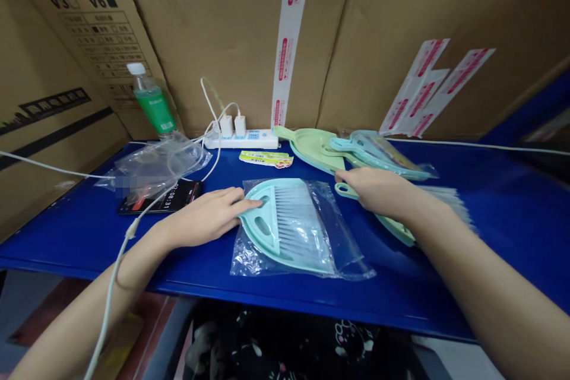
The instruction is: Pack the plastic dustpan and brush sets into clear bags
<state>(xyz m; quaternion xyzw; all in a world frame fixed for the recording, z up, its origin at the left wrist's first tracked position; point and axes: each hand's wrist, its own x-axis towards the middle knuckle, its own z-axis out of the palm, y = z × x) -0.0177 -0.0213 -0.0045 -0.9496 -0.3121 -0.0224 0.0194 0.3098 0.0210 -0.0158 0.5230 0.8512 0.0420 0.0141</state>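
A light blue dustpan (260,243) with a matching brush (300,222) lies at the middle of the table, in a clear plastic bag (347,249). My left hand (218,214) is closed round its handle end, thumb on the blue plastic. On the right, my right hand (378,190) has its fingertips pinched at the near corner of a pale green dustpan (316,145). Just below those fingers shows the looped handle of a green brush (346,190); my wrist hides its middle. Another bagged blue dustpan set (378,151) lies behind the right hand.
A white power strip (262,139) with chargers stands at the back, its cables crossing the left side. Nearby are a green-labelled bottle (154,107), crumpled plastic (146,160), a phone (189,193) and a yellow-green label (266,158). Cardboard (240,41) walls the blue table.
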